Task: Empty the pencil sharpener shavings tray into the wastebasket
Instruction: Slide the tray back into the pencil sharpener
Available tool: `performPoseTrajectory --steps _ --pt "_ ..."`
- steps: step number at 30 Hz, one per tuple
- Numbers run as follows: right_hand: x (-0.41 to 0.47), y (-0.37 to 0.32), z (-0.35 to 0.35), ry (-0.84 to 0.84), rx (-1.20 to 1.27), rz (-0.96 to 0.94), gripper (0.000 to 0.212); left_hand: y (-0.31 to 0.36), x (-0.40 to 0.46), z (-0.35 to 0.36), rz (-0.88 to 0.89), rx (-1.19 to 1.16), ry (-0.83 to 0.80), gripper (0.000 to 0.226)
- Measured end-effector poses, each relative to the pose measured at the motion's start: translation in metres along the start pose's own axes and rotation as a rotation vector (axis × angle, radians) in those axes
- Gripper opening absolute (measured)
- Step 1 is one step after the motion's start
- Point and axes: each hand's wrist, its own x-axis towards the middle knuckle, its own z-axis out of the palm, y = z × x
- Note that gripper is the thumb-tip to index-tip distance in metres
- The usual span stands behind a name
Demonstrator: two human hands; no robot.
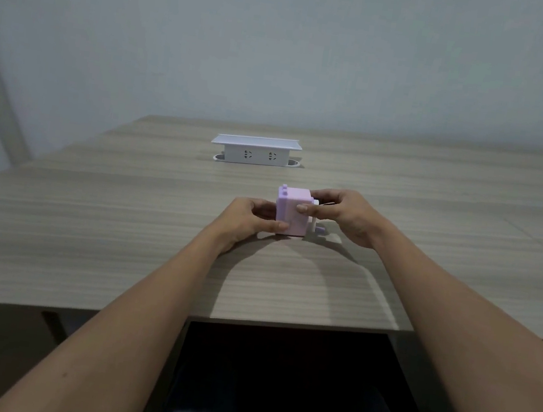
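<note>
Left hand (250, 218) clamped on lower left side of pencil sharpener (293, 211), thumb at its near bottom corner. Right hand (344, 215) clamped on upper right side, thumb pressed on near face, fingers wrapped behind by white crank (316, 224). Sharpener: lilac box, upright, resting on table (87, 233), about midway between near and far edges. White socket box (255, 151) upright near far edge, well apart from sharpener.

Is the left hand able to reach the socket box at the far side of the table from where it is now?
Probably yes. The left hand is on the purple sharpener, and only bare table lies between it and the socket box. It would first have to let go of the sharpener.
</note>
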Motion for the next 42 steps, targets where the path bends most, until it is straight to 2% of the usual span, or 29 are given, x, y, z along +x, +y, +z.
performPoseTrajectory --steps 3,6,9,10,13,15,22,31,42 --pt "0.001 0.001 -0.003 0.005 -0.026 -0.002 0.043 0.000 0.004 -0.004 -0.020 0.056 -0.021 0.061" --pt "-0.001 0.005 -0.007 0.026 -0.015 -0.006 0.054 -0.001 0.006 -0.009 -0.033 0.086 0.076 0.086" --pt "-0.004 0.009 -0.010 0.017 0.036 -0.002 0.068 0.000 0.005 -0.012 0.040 0.024 0.135 0.094" --pt "-0.005 0.009 -0.008 -0.020 0.042 -0.005 0.065 0.001 0.003 -0.011 0.060 -0.001 0.113 0.089" --pt "-0.004 0.009 -0.003 -0.080 0.036 -0.017 0.049 0.000 0.003 -0.004 0.098 -0.034 0.040 0.052" --pt "-0.003 0.008 -0.003 -0.064 0.042 -0.018 0.046 0.002 0.006 -0.003 0.108 -0.042 0.039 0.044" --pt "0.032 -0.011 -0.025 -0.039 0.019 -0.054 0.048 0.029 0.051 -0.016 0.134 0.010 0.038 0.048" --pt "0.120 -0.026 -0.071 0.020 -0.006 -0.112 0.047 0.052 0.155 -0.033 0.165 0.038 0.063 0.048" --pt "0.230 0.016 -0.108 0.018 -0.057 -0.105 0.043 0.016 0.276 -0.042 0.146 0.040 0.099 0.051"
